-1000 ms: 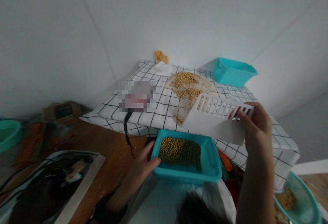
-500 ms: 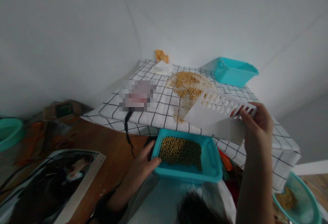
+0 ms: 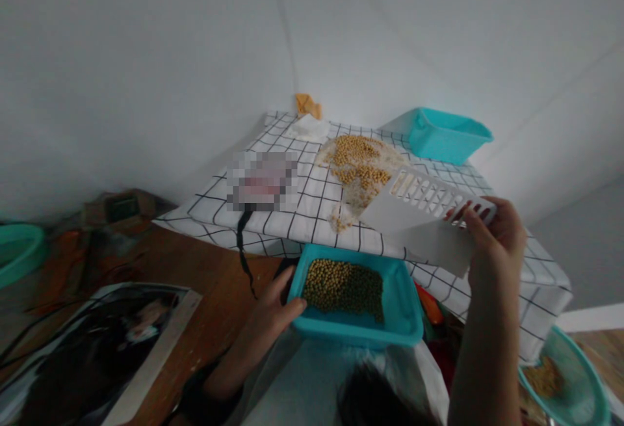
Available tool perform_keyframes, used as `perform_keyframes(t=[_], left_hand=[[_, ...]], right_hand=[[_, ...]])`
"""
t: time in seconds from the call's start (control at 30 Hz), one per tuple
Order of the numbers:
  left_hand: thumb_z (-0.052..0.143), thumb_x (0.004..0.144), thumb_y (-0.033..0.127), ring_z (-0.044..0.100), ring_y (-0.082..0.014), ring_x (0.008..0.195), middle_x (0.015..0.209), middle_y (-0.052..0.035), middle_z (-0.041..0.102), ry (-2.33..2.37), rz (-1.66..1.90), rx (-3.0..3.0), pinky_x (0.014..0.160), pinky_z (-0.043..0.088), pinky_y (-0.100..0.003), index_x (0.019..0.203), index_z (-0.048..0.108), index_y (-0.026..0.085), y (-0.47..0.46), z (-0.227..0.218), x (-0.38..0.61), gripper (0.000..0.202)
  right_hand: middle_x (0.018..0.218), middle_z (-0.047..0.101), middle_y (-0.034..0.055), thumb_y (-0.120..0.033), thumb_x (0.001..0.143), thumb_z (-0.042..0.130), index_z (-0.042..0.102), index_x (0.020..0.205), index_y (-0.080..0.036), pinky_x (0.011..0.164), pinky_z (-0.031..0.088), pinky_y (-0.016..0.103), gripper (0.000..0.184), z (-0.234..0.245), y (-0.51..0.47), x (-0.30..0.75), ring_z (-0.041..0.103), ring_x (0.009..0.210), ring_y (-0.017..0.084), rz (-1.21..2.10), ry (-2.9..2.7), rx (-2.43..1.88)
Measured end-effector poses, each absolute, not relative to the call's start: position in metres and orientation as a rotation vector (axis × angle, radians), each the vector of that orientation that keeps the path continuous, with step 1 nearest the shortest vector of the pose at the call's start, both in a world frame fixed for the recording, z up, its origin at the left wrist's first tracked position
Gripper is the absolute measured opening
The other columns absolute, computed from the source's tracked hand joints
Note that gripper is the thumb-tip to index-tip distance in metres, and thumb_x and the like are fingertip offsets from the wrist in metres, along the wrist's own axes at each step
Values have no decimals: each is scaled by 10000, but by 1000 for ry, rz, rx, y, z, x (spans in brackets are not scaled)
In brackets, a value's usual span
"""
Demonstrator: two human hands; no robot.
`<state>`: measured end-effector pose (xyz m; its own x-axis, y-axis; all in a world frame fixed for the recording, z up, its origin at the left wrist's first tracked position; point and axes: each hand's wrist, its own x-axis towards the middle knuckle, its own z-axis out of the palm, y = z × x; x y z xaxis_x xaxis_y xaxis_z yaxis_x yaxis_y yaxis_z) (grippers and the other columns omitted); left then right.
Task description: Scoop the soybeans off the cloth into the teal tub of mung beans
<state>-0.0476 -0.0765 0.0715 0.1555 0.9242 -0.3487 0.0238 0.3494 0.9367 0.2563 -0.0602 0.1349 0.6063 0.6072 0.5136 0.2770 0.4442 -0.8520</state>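
This is looking like a room in a home: a cloth-covered tabletop [image 3: 302,211] is standing before a plain wall [image 3: 312,23] at twelve o'clock, beans [image 3: 355,149] are lying loose on top, and plastic basins [image 3: 34,253] are sitting at nine and four o'clock.

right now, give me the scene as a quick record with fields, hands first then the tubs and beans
left hand: at left side of front tub, thumb at rim
right hand: holding white slotted piece
front tub: turquoise, before the table's near edge
beans in tub: tan at left, darker at right; shadow or second kind unclear
beans on table: tan, loose
back tub: turquoise, on table's far right
tablecloth: white, dark grid
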Motion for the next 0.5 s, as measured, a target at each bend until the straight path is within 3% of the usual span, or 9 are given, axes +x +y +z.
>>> perform_keyframes(t=[0.13, 0.5], left_hand=[[610, 639, 273, 506, -144, 592, 661, 64, 584, 1219, 815, 1041, 564, 391, -240, 1032, 653, 200, -75, 74, -47, 403], [624, 608, 281, 491, -134, 574, 647, 76, 565, 1233, 824, 992, 538, 367, -235, 1043, 617, 189, -73, 72, -46, 445]], right_hand=[[717, 688, -30, -295, 724, 754, 594, 904, -217, 537, 460, 240, 253, 136, -59, 250, 641, 580, 140, 278, -953, -1136], [729, 675, -23, -300, 738, 752, 602, 888, -210, 542, 459, 240, 231, 140, -63, 248, 619, 582, 132, 311, -1048, -1102]])
